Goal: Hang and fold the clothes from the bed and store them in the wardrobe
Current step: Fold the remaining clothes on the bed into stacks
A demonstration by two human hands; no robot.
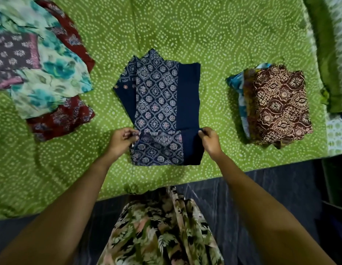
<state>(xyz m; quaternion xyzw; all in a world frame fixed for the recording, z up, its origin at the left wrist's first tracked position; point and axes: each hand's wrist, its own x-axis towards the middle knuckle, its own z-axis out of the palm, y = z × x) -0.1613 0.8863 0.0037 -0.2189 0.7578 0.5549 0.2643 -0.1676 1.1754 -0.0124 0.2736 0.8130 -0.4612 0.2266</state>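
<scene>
Head view showed both hands working one fold. The left hand and right hand each pinched a side edge of the navy block-printed cotton garment, which lay between them on the green dotted bedsheet, its near end turned up and over, likely to halve its length. Right of the right hand sat a folded stack topped by maroon printed cloth; left of the left hand lay the unfolded floral heap, evidently awaiting its turn.
</scene>
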